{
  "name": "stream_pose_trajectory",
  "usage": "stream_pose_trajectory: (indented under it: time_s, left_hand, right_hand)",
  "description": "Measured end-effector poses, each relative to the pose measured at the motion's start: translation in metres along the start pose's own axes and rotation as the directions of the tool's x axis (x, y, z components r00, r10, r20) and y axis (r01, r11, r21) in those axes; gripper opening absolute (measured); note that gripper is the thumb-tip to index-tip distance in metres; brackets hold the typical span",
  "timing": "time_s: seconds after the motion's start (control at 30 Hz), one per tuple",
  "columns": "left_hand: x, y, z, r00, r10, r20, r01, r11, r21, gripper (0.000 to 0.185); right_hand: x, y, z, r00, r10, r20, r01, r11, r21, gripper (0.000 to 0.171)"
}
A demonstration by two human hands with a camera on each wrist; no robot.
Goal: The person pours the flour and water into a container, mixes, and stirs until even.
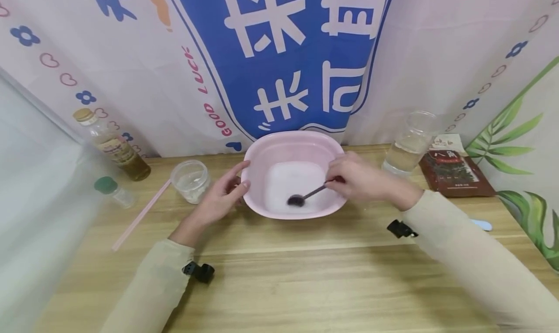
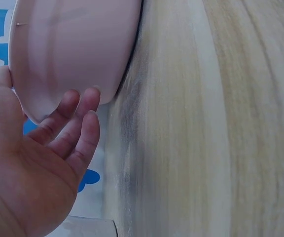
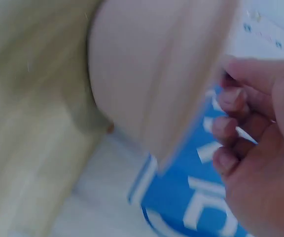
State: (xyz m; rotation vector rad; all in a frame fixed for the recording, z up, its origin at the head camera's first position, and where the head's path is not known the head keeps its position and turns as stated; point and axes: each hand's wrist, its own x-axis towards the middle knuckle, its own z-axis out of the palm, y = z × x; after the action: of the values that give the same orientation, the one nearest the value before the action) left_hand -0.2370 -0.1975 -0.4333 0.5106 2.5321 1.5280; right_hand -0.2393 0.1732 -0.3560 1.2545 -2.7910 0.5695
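A pink plastic basin stands on the table by the back cloth, its bottom covered in white. My left hand holds its left side, thumb at the rim and curved fingertips against the outer wall in the left wrist view. Over the basin's right side, my right hand pinches the handle of a small dark spoon. The spoon's bowl points left and down, low over the white bottom, and is blurred. In the right wrist view the basin's wall hides the spoon.
Left of the basin are a clear tub, a pink straw-like stick, a green-capped jar and an oil bottle. To the right stand a glass of water and a brown packet. A light-blue handle end shows beside the right sleeve.
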Motion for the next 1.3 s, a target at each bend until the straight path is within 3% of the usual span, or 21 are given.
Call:
stream_pose_trajectory:
  time_s: [0.17, 0.37, 0.5, 0.6, 0.83, 1.0, 1.17, 1.3]
  left_hand:
    - [-0.001, 0.0, -0.001, 1.0, -0.009, -0.005, 0.009, 1.0, 0.023, 0.059]
    - [0.001, 0.001, 0.0, 1.0, 0.006, -0.007, -0.006, 1.0, 0.017, 0.059]
    - [0.002, 0.0, 0.001, 1.0, 0.008, 0.001, -0.008, 1.0, 0.009, 0.059]
    - [0.002, -0.001, 0.002, 1.0, 0.002, 0.003, -0.002, 1.0, 0.005, 0.061]
    - [0.001, -0.001, -0.001, 1.0, 0.005, 0.0, -0.005, 1.0, 0.006, 0.061]
    - [0.0, 0.0, -0.004, 1.0, 0.007, 0.002, -0.007, 1.0, 0.015, 0.06]
    - [-0.001, -0.002, -0.003, 1.0, 0.013, 0.009, -0.014, 1.0, 0.01, 0.06]
    - [0.0, -0.002, -0.001, 1.0, 0.013, 0.014, -0.013, 1.0, 0.004, 0.06]
  right_hand:
    - [-0.01, 0.011, -0.019, 0.993, 0.097, -0.073, -0.102, 0.992, -0.071, 0.006]
    - [0.006, 0.014, -0.006, 0.967, 0.166, -0.191, -0.176, 0.984, -0.036, 0.011]
    - [0.021, 0.014, 0.01, 0.963, 0.154, -0.222, -0.166, 0.986, -0.035, 0.013]
    - [0.028, 0.015, 0.017, 0.968, 0.125, -0.218, -0.147, 0.985, -0.09, 0.015]
    - [0.011, 0.02, 0.003, 0.975, 0.05, -0.216, -0.098, 0.971, -0.218, 0.012]
    - [-0.005, 0.023, -0.006, 0.982, 0.03, -0.186, -0.052, 0.992, -0.113, 0.009]
    - [0.002, 0.014, 0.015, 0.984, 0.042, -0.173, -0.036, 0.999, 0.036, 0.007]
    - [0.011, 0.007, 0.027, 0.965, 0.108, -0.239, -0.112, 0.994, -0.002, 0.009]
